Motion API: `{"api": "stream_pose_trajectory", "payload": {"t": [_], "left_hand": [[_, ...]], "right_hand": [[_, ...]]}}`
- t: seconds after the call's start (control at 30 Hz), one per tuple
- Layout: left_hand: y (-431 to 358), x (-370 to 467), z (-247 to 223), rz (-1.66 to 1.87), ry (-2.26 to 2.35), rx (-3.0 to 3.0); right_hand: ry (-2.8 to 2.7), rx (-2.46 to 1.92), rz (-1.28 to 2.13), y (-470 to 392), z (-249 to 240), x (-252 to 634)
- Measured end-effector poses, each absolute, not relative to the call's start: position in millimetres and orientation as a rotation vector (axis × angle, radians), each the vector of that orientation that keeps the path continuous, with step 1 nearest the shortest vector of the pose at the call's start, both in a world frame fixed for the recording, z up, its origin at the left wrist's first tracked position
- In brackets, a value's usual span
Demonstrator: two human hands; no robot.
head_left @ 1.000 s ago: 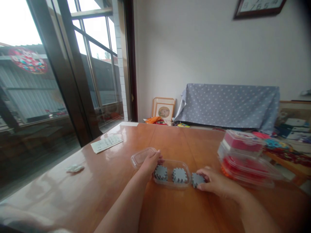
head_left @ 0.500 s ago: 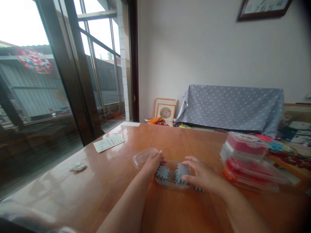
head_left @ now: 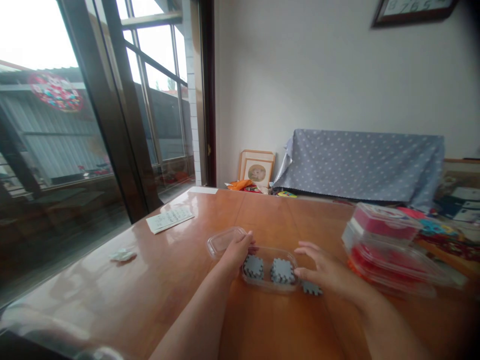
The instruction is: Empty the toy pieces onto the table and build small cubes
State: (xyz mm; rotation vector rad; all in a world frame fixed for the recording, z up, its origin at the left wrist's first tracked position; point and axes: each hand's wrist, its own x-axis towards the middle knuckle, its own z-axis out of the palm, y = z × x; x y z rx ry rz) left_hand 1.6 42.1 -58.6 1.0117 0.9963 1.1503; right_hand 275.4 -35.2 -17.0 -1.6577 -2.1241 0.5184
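Note:
A clear plastic container (head_left: 265, 284) with its lid (head_left: 221, 243) folded back to the left lies on the table. Inside are two stacks of grey notched foam pieces, a left stack (head_left: 254, 267) and a right stack (head_left: 282, 270). My left hand (head_left: 240, 252) grips the container's left rim near the lid. Just off the right end, my right hand (head_left: 318, 265) has its thumb and fingers apart and holds nothing. Another grey foam piece (head_left: 311, 288) rests on the table below it, partly covered by the hand.
Stacked clear boxes with red and pink contents (head_left: 390, 250) stand on the right. A written paper (head_left: 170, 220) and a small crumpled wrapper (head_left: 123, 255) lie on the left side of the wooden table (head_left: 270, 325). Behind it is a dotted blue cloth (head_left: 360, 162).
My right hand has let go of the right foam stack and drawn back to the right. That stack now sits flatter in the container. My left hand keeps its hold.

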Motion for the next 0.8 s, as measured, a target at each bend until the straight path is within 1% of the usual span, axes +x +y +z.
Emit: {"api": "stream_pose_trajectory", "payload": {"t": [0.17, 0.3, 0.47, 0.7, 0.8], "left_hand": [[43.3, 3.2, -58.9, 1.144, 1.026, 1.027], [44.8, 3.6, -60.1, 1.142, 1.036, 1.015], [44.6, 3.6, -59.9, 1.146, 1.038, 1.004], [42.6, 1.9, -56.7, 1.146, 1.009, 0.990], [39.6, -0.7, -51.4, 1.159, 0.993, 0.982]], "right_hand": [[-2.057, -1.751, 0.645, -43.4, -24.6, 306.4], [-2.134, -1.819, 0.696, -49.3, -31.9, 305.5], [-2.208, -1.894, 0.623, -47.8, -34.1, 292.1], [-2.110, -1.925, 0.595, -43.8, -40.3, 303.9], [-2.019, -1.890, 0.531, -41.4, -33.5, 308.3]]}}
